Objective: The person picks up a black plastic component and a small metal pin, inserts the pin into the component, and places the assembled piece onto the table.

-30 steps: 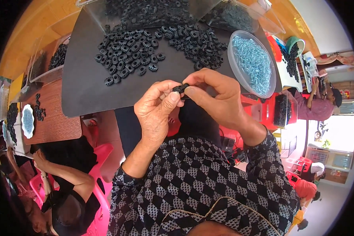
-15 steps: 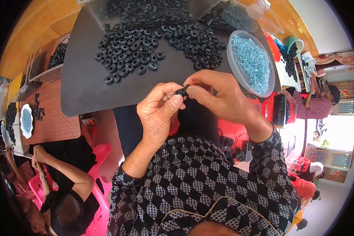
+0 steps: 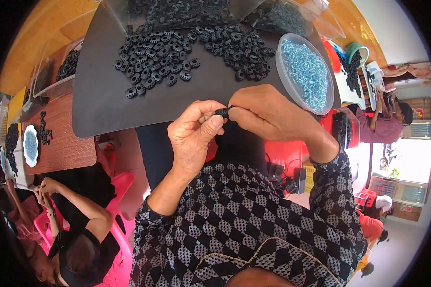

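Note:
A small black plastic part [image 3: 221, 113] with a ridged edge is pinched between the thumb and fingers of my left hand [image 3: 191, 134], above the table's near edge. From the other side, my right hand [image 3: 275, 114] is closed with its fingertips against the part's right end. Those fingertips partly cover it, and anything small between them is hidden. Beyond my hands lie two heaps of similar black parts, a left heap [image 3: 153, 60] of ring-like pieces and a right heap [image 3: 242, 52]. To the right stands a clear round tub [image 3: 279, 64] filled with pale blue beads [image 3: 305, 74].
The dark tabletop [image 3: 100, 112] carries a clear bin [image 3: 115, 19] of black parts at the back. Left, a brown table [image 3: 72, 143] holds a white dish [image 3: 30, 158] of beads, with a co-worker's hands [image 3: 45, 189] beside it. Another person [image 3: 385, 122] sits at right.
My right hand has rolled over so more of its back shows, and its fingers have drawn closer together. My left hand keeps its pinch on the black plastic part.

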`<state>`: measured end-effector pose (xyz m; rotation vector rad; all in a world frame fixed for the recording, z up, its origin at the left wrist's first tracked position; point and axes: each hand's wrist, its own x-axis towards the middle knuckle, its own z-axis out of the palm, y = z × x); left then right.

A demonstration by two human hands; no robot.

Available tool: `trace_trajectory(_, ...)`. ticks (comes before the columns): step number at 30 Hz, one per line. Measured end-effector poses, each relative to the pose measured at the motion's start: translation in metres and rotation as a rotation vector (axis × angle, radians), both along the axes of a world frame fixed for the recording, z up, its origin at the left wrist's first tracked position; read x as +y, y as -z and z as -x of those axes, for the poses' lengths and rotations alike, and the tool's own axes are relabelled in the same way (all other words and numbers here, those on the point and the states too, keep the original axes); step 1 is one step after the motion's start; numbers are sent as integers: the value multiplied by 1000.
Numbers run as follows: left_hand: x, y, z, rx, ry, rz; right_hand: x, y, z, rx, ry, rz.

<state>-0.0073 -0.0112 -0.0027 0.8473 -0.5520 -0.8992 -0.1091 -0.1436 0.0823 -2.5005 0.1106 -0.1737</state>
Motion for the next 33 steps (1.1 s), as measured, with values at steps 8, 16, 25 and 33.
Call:
trace_trajectory(8,1,2,-3,-211,-75,-26,4,9,1,-83,1,141)
trace_trajectory(16,2,5,-3,-307,-112,37,7,6,3,-13,-12,91)
trace_trajectory(25,2,3,-4,-453,-162,30,11,3,2,124,-16,230)
trace_trajectory(33,4,9,-3,-669,-343,44,20,20,5,43,-23,322)
